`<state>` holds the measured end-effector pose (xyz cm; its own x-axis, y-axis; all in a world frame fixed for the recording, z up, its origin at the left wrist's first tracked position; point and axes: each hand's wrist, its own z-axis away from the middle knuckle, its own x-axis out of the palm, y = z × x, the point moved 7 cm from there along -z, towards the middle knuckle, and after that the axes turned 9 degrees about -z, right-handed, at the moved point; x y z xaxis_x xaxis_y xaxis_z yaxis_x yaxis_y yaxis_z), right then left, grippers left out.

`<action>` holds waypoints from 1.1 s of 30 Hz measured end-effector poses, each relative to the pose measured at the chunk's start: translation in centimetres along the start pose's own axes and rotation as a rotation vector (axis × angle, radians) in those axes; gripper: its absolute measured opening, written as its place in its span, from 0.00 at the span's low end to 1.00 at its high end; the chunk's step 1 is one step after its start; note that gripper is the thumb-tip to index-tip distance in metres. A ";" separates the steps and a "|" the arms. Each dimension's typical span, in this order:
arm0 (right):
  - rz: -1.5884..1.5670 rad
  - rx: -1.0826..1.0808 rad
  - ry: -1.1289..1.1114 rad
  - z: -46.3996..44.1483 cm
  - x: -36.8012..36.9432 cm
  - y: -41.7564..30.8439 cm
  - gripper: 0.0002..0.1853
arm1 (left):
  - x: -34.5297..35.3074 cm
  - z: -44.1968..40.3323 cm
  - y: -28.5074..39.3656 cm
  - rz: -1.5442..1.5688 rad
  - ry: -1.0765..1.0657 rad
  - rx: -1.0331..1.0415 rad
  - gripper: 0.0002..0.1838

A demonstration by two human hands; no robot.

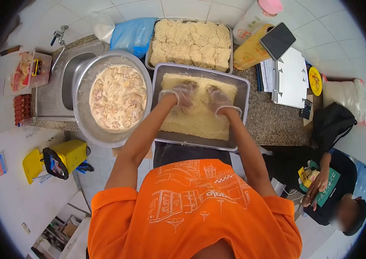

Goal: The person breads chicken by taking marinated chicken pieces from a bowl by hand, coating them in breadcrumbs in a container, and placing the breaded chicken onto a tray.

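Observation:
My left hand (182, 94) and my right hand (219, 99), both in clear plastic gloves, are down in a layer of pale breadcrumbs (198, 127). The crumbs fill a grey rectangular tub (245, 110) in front of me. Crumbs and the cloudy gloves partly hide my fingers, so their grip is unclear, as is whether anything lies under them. Left of the tub, a large metal bowl (83, 108) holds raw meat pieces, which look like chicken (120, 97), in creamy batter. Behind the tub stands a tray (149, 58) packed with crumb-coated pieces (191, 43).
A sink (66, 93) is beyond the bowl. At the back are a blue bag (133, 36), a yellow container (252, 49) and a phone (278, 41). A binder (290, 80) lies to the right. A seated person (334, 181) is at lower right; a yellow bin (68, 155) stands at left.

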<state>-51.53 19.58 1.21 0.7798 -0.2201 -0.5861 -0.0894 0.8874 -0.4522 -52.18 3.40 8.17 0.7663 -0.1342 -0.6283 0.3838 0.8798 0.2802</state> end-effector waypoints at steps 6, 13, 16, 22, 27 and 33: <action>-0.052 0.016 0.311 2.6 0.9 0.5 0.26 | 5.0 -2.9 -2.0 0.076 0.149 0.005 0.40; -0.036 -0.270 0.621 9.8 -4.7 -6.7 0.22 | 0.1 1.9 1.3 0.334 0.840 0.191 0.21; 0.360 -0.294 0.767 8.2 0.1 -6.3 0.20 | 7.6 -2.9 2.7 -0.494 0.515 0.048 0.18; -0.185 0.171 0.418 10.3 -2.7 -2.9 0.21 | 3.1 3.6 -0.3 0.167 0.464 -0.121 0.19; -0.194 0.268 0.322 8.8 5.7 0.0 0.23 | 15.0 0.5 -0.6 0.117 0.274 -0.197 0.17; -0.712 0.250 0.404 5.6 4.7 -2.5 0.24 | 10.9 3.4 4.6 0.368 0.166 -0.145 0.25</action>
<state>-44.15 18.61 3.37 0.3134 -0.8441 -0.4350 0.5140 0.5360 -0.6697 -40.29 4.40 5.09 0.7410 0.2654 -0.6168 0.0145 0.9121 0.4098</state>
